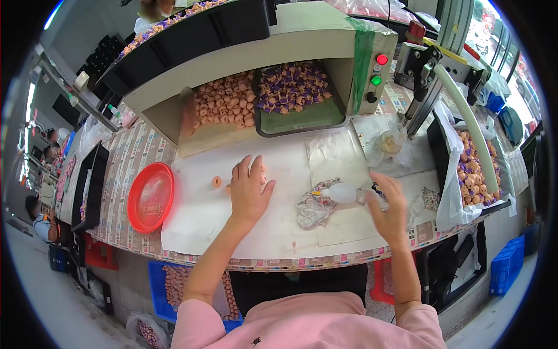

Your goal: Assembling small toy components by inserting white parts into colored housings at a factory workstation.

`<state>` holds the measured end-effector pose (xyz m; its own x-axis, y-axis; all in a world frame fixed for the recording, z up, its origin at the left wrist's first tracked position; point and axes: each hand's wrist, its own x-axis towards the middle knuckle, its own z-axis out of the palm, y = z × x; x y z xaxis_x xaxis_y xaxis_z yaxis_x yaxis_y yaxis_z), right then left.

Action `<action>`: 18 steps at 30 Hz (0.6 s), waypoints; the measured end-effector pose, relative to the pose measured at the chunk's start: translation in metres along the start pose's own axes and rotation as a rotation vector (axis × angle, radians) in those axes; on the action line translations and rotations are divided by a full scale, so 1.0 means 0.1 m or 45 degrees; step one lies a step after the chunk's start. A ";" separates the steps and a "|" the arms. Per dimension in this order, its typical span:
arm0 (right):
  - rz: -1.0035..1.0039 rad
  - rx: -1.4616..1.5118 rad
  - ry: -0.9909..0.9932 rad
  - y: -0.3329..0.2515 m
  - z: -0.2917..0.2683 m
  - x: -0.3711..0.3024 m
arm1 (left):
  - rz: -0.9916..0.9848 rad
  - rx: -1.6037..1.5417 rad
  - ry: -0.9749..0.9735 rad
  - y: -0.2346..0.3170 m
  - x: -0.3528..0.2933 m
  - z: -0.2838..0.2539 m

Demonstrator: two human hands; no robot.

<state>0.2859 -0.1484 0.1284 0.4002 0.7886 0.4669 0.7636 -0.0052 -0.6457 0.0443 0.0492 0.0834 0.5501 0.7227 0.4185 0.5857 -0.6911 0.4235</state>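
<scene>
My left hand [250, 191] lies palm down on the white sheet with its fingers stretched and apart. Small peach-coloured round pieces [263, 173] show at its edge, partly hidden beneath it. One loose peach ring-like piece [217, 182] lies just to its left. My right hand [388, 210] is beside a translucent white bottle [342, 192], thumb and fingers apart. A small dark-patterned item [378, 191] shows in the gap between them; I see no grip on it. The bottle lies on its side, its yellowish tip toward a crumpled patterned cloth [317, 208].
A red round tray [151, 198] stands at the left. Behind the sheet, a grey box-like machine [314, 29] shelters a heap of peach pieces [225, 102] and a dark tray [302, 125] of purple-and-peach parts. A lined bin [444, 192] of similar parts is at the right.
</scene>
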 end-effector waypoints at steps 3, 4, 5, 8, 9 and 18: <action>-0.009 -0.057 -0.118 -0.12 0.26 -0.01 | -0.038 0.232 -0.157 -0.12 0.03 0.05; -0.037 -0.120 -0.178 -0.15 0.31 -0.01 | -0.033 0.293 -0.255 -0.17 0.04 0.09; -0.031 -0.135 -0.238 -0.14 0.35 -0.02 | -0.027 0.289 -0.253 -0.22 0.06 0.12; -0.049 -0.195 -0.371 -0.10 0.40 -0.05 | 0.096 0.365 -0.270 -0.28 0.11 0.19; -0.043 -0.205 -0.366 -0.12 0.39 -0.05 | 0.118 0.310 -0.287 -0.28 0.12 0.18; -0.077 -0.195 -0.380 -0.18 0.39 0.07 | -0.280 -1.045 0.011 0.19 0.12 -0.13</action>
<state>0.2549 -0.1190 0.1193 0.2029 0.9355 0.2894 0.8575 -0.0271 -0.5137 0.0544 0.0449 0.1066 0.4678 0.8438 0.2630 0.0598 -0.3271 0.9431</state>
